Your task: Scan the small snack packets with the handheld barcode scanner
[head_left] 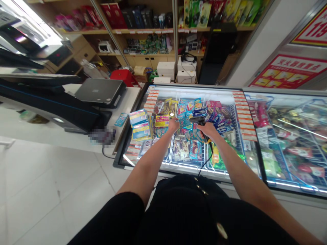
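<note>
My right hand (208, 131) is wrapped round a black handheld barcode scanner (198, 119), whose head points left over the glass-topped freezer. A black cable (209, 154) runs from it down towards my body. My left hand (174, 125) is closed at the edge of a yellow-and-pink packet (162, 120); its fingertips are small and partly hidden. Left of this hand, a stack of light-blue and yellow packets (140, 124) lies at the freezer's left end. Under both hands, colourful frozen-treat packets (184, 149) fill white wire baskets.
A counter on the left carries a dark monitor (51, 105), a closed black laptop-like device (99, 91) and a blue phone (121, 119). Another freezer section (298, 143) adjoins on the right. Shelves with boxes (166, 69) stand behind. Orange-and-white price tags (245, 115) line the glass.
</note>
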Motion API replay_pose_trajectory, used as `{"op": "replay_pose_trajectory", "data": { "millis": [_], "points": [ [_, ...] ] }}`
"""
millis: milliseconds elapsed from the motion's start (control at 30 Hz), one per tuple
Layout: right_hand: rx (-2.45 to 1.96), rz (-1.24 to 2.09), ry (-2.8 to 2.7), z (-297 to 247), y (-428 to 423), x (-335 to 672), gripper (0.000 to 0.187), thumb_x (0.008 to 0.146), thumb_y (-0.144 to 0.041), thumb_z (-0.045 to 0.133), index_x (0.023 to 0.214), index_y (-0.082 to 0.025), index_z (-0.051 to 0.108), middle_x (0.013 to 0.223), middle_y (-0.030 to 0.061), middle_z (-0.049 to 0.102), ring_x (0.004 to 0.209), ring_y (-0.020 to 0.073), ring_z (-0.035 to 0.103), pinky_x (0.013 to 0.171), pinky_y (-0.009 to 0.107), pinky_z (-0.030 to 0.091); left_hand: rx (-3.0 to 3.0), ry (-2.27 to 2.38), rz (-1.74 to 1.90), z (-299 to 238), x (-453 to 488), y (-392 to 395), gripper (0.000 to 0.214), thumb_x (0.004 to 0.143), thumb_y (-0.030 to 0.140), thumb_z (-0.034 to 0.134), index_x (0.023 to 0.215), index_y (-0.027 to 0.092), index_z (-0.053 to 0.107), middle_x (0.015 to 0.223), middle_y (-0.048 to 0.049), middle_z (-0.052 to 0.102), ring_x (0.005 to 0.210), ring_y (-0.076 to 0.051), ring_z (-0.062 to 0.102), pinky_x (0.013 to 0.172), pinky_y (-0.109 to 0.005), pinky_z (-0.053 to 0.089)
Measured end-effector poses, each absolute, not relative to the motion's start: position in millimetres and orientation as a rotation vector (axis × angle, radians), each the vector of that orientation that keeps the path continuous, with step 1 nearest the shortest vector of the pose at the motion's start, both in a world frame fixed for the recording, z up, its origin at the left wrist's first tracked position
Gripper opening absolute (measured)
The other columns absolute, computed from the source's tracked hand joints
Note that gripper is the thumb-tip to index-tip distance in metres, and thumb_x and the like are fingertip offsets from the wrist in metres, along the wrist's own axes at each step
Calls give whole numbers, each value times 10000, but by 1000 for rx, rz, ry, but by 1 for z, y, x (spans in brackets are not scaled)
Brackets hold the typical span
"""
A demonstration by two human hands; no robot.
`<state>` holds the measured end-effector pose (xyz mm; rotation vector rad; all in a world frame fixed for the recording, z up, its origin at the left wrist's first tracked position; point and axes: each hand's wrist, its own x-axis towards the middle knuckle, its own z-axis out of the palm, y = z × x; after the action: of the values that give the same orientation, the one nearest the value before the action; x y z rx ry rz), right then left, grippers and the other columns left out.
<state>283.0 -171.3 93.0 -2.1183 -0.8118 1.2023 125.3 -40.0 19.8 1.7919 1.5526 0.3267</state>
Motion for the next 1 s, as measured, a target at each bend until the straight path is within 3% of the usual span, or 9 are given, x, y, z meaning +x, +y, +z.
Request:
{"op": "replay_pose_trajectory", "data": {
  "millis": [233,833,1000],
  "points": [
    [-2142,1216,-878,105,-169,268,304,793,-348,613,578,-162,507,442,30,539,330,128,494,374,226,390,1775,1524,418,19,107,-31,245,717,124,509,925,160,633,889,-38,659,851,-172,595,743,-247,435],
    [-2178,1186,-915,118,-167,231,301,790,-338,600,555,-173,510,468,51,560,380,150,531,412,242,421,1708,1503,476,29,72,-37,229,703,107,535,903,169,629,843,-28,656,797,-158,602,699,-242,440],
    [-2206,1191,-963,118,-162,220,334,802,-349,583,531,-174,501,469,64,566,383,152,537,418,244,430,1686,1512,494,29,57,-38,212,681,164,621,892,152,625,770,-21,644,737,-157,600,671,-235,434]
  ]
}}
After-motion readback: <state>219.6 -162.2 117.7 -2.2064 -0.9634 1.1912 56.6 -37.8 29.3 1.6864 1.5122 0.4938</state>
